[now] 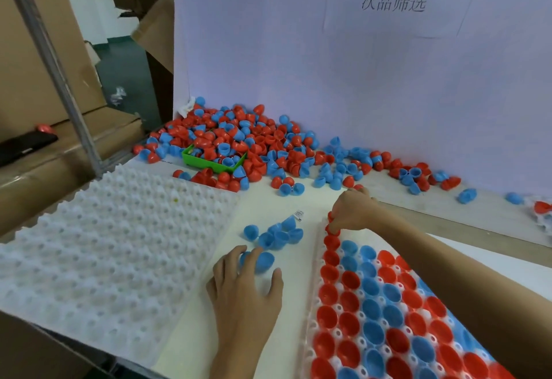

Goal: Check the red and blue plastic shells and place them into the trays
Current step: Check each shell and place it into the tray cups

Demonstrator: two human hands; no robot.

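A big heap of red and blue plastic shells [239, 142] lies against the back wall. A small cluster of blue shells [274, 237] sits on the white table in front of me. My left hand [245, 286] rests over a blue shell [264, 260], fingers spread and loosely curved around it. My right hand [352, 214] pinches a red shell [332, 228] at the far corner of the filled tray [313, 319]. That tray holds several red and blue shells, open side up.
An empty white dimpled tray [113, 247] lies to the left. A green bin [209, 162] sits half buried in the heap. Loose shells [418, 175] trail along the wall to the right. Cardboard boxes [35, 65] and a metal post [59, 65] stand at left.
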